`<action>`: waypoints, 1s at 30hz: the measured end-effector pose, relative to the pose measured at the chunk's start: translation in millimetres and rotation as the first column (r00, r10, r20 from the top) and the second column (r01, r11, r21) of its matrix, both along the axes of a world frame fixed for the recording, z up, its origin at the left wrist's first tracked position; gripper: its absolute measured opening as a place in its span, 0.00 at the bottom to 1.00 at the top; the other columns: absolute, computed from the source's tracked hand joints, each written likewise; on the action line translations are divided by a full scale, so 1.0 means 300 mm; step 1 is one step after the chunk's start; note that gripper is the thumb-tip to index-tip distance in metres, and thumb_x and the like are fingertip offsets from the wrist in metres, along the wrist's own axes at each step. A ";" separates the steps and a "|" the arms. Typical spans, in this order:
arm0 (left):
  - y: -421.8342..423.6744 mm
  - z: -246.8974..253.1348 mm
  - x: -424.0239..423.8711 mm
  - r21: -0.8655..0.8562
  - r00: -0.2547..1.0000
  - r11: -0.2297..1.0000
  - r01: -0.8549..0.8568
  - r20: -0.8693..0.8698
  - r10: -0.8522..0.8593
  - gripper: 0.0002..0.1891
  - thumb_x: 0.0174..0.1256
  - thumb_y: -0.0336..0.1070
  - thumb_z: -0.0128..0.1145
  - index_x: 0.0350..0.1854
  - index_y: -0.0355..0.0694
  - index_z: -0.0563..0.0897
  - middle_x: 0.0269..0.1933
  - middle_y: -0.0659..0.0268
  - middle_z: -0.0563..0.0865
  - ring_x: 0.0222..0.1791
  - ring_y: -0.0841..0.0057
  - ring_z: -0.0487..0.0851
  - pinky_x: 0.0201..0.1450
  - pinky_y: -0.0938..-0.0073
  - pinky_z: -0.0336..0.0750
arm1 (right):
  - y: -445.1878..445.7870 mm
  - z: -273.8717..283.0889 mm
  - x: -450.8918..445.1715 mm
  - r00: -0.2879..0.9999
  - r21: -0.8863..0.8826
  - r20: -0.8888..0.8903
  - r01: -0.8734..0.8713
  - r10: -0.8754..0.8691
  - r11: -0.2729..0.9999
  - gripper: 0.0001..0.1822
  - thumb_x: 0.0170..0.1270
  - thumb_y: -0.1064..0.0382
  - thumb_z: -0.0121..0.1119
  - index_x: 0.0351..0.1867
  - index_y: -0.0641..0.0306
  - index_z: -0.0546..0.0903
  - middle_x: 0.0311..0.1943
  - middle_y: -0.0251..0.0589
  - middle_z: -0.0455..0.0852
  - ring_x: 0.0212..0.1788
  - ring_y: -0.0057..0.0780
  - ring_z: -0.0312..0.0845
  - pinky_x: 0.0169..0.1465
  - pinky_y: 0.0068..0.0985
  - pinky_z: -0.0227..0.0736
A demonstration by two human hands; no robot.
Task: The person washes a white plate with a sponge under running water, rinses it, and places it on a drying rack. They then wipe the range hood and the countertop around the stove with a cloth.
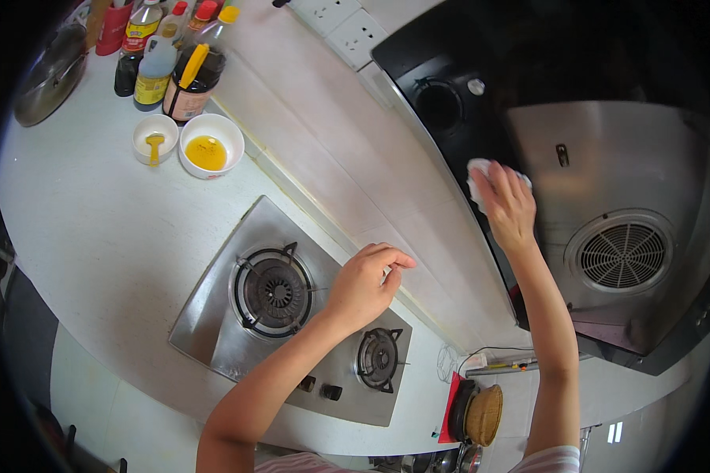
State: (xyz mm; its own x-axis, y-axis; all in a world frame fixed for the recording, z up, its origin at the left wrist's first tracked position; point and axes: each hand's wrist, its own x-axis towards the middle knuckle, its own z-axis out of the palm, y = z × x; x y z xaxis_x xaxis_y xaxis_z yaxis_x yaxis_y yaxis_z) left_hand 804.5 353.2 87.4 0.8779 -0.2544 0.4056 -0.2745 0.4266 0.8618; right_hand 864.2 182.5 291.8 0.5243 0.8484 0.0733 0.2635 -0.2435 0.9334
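My right hand (pixel 509 207) presses a white cloth or wad of tissue (pixel 479 184) against the black panel of the range hood (pixel 449 142), beside its steel inner face with the round vent grille (pixel 624 255). Over the stainless steel gas stove (pixel 225 337), my left hand (pixel 373 284) hangs in the air between the large burner (pixel 278 292) and the small burner (pixel 380 358). Its fingers are loosely curled with a gap to the thumb, and nothing shows in it.
Two white bowls stand on the counter, one with yellow liquid (pixel 207 152), the other holding a yellow-handled tool (pixel 154 149). Several sauce bottles (pixel 192 83) and a metal lid (pixel 50 77) are behind them. A woven basket (pixel 484 415) is at the lower right, wall sockets (pixel 355 38) above.
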 end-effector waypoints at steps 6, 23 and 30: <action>0.029 -0.029 0.051 0.024 1.000 1.000 0.006 0.005 -0.006 0.09 0.65 0.23 0.53 0.42 0.38 0.85 0.42 0.64 0.87 0.41 0.74 0.84 0.41 0.75 0.78 | 0.280 -0.109 0.340 0.997 0.036 0.029 -0.074 0.073 0.997 0.13 0.49 0.69 0.62 0.40 0.63 0.83 0.39 0.34 0.76 0.44 0.29 0.75 0.41 0.24 0.74; 0.164 -0.087 0.106 0.042 0.986 0.998 0.038 -0.166 -0.030 0.09 0.67 0.24 0.53 0.43 0.38 0.86 0.43 0.66 0.89 0.41 0.78 0.84 0.41 0.78 0.76 | 0.428 -0.143 0.450 0.997 0.089 -0.012 -0.075 0.077 0.993 0.05 0.51 0.70 0.61 0.31 0.64 0.80 0.37 0.37 0.73 0.42 0.30 0.74 0.43 0.29 0.74; 0.187 -0.026 0.100 0.095 0.994 0.994 -0.057 -0.090 0.065 0.09 0.64 0.22 0.53 0.41 0.37 0.85 0.41 0.62 0.88 0.37 0.74 0.85 0.38 0.75 0.78 | -0.020 -0.052 0.044 0.990 0.008 -0.138 0.038 -0.037 0.999 0.16 0.53 0.68 0.63 0.45 0.65 0.84 0.43 0.38 0.78 0.46 0.31 0.78 0.47 0.27 0.74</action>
State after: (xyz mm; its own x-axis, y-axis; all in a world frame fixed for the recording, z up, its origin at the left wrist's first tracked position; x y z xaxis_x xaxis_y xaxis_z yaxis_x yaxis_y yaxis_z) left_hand 834.4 409.4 79.7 0.9256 -0.2318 0.2993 -0.2148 0.3294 0.9194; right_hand 877.5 176.5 276.2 0.5614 0.8275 0.0074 0.3796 -0.2655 0.8862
